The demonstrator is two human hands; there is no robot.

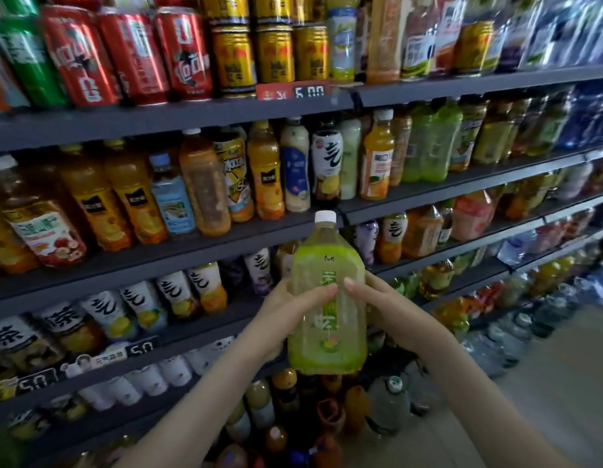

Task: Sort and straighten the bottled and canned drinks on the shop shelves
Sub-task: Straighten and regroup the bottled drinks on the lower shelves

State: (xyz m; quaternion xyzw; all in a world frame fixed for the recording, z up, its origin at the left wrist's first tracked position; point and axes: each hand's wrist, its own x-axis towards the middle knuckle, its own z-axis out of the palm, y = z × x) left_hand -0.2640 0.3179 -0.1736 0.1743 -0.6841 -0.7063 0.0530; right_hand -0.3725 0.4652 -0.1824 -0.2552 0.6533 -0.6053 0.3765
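Both forearms reach up from the lower edge of the view. The left hand [286, 310] and right hand [391, 309] clasp one green tea bottle [327, 336] from opposite sides, with the thumbs across the front label and the fingers wrapped behind. The bottle is upright, white cap [325, 217] on top. It is held clear of the shelves [192, 244], in front of the third tier. Step in hand, by judgement: a picked bottle awaiting placement. The next move calls for finding its matching row, probably the pale green bottles [431, 146] on the tier above and further right. It should be seated there with the label outward.
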